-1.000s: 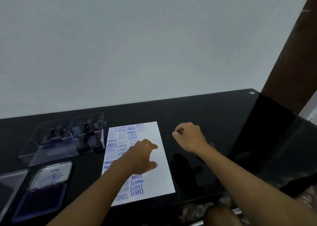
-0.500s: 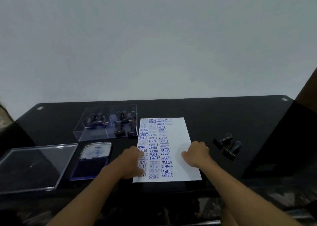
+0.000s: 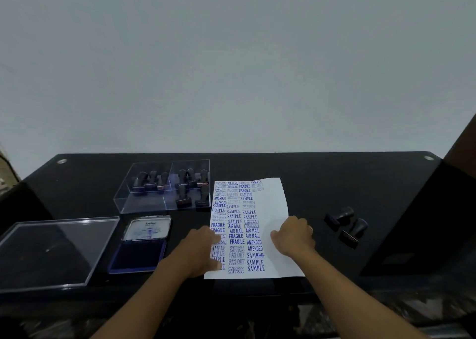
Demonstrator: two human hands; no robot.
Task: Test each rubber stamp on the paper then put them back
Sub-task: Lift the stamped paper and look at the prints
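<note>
Both hands rest on the stamped paper (image 3: 268, 204) in the lower middle of the frame. The left hand (image 3: 203, 248) lies over the sheet's left edge with its fingers bent down onto the print, and the right hand (image 3: 293, 235) sits on the blank right margin with its fingers (image 3: 277, 235) loosely curled against the sheet; neither holds a stamp. They seem to be steadying or squaring the page, though whether the right hand pinches the edge or merely presses it I cannot tell. The relation that matters lies to the right: two loose rubber stamps (image 3: 346, 226) lie on the black table (image 3: 309, 174) right of the paper, apart from it and on their sides, with their handles pointing toward the upper right of the frame and their flat bases toward the lower left. The right hand is plainly the nearer one, with only bare table between its knuckles and the closer stamp. The open ink pad (image 3: 139, 257) sits on the opposite side, just left of the left hand, so a stamp fetched from the right would, by my reading, have to cross over the paper to be inked. The clear divided box (image 3: 128, 202) holding the other stamps stands at the upper left of the sheet, its lid (image 3: 55, 251) lying flat at the far left.
</note>
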